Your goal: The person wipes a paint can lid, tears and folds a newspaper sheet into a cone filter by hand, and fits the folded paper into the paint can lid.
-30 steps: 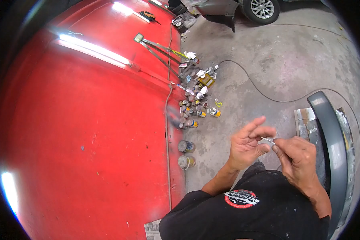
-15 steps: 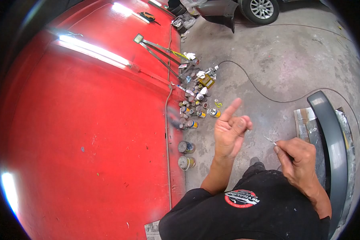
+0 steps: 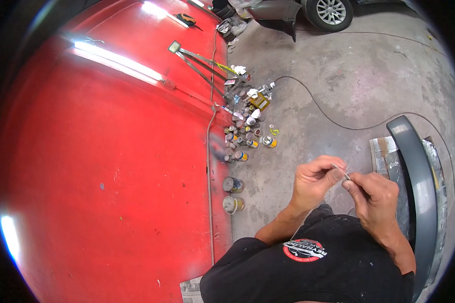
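Note:
My right hand (image 3: 375, 198) is closed in a pinch, with a thin pale strip (image 3: 347, 176) between thumb and forefinger. Fingertips almost touching it, my left hand (image 3: 316, 182) is also closed, its thumb and forefinger on the strip's other end. The strip is too small for me to tell what it is. A fine pale line runs below my left wrist toward the black shirt (image 3: 268, 272). To the right of my right hand lies a long, curved dark grey panel (image 3: 423, 187), apart from the hand.
Newspaper (image 3: 380, 147) and other flat pieces lie under the panel. Several paint cans (image 3: 233, 185) stand along the red wall (image 3: 136, 177), near a metal stand (image 3: 202, 63). A hose (image 3: 333, 122) crosses the concrete floor. A car wheel (image 3: 331, 11) shows at the top.
My left hand has come down and right, from a raised, pointing forefinger to a pinch at the strip in my right hand. The right hand has barely moved.

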The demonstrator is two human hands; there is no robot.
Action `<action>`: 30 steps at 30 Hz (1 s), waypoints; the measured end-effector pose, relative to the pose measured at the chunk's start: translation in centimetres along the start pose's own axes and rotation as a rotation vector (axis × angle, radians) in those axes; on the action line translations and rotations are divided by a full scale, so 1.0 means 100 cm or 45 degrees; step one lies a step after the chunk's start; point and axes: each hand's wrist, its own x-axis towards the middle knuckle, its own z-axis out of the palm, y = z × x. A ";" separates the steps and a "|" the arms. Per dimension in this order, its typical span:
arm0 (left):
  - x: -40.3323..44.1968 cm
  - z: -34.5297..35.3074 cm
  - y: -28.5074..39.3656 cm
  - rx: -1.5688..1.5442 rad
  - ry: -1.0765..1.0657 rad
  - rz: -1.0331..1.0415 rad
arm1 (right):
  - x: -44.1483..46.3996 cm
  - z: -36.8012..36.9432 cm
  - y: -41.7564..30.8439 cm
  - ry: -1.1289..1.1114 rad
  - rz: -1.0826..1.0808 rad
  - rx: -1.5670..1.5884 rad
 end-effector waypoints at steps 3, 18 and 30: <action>0.006 -0.009 0.000 -0.052 0.055 0.085 | -0.003 -0.003 0.002 -0.041 0.103 0.058; 0.000 -0.004 0.002 -0.039 0.220 -0.196 | -0.005 -0.008 0.000 -0.229 0.212 0.147; 0.011 -0.019 0.000 -0.301 0.355 -0.097 | -0.024 -0.006 0.015 -0.312 0.509 0.427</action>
